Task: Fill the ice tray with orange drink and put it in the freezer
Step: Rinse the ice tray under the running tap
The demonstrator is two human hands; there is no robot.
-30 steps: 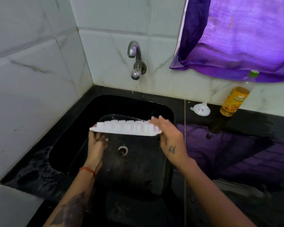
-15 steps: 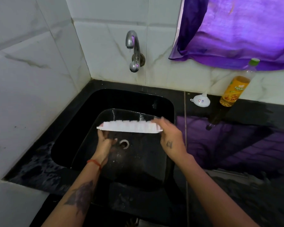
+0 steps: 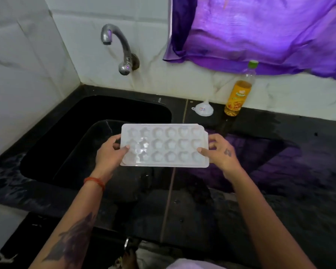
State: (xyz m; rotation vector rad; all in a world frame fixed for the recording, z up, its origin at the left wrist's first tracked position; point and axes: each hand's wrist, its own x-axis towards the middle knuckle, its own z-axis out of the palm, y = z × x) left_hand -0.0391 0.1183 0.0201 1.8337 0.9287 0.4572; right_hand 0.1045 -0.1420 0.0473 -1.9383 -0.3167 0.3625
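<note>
A white ice tray with three rows of empty cups is held level, open side up, over the right edge of the black sink. My left hand grips its left end, thumb on top. My right hand grips its right end the same way. A bottle of orange drink with a green cap stands against the back wall on the black counter. A small white funnel lies mouth down just left of the bottle.
A metal tap juts from the tiled wall above the sink. A purple cloth hangs at the upper right. The wet black counter stretches right and toward me.
The tray has turned from tilted on edge over the sink to flat with its cups facing up, and has moved right and toward me. Both hands kept their hold.
</note>
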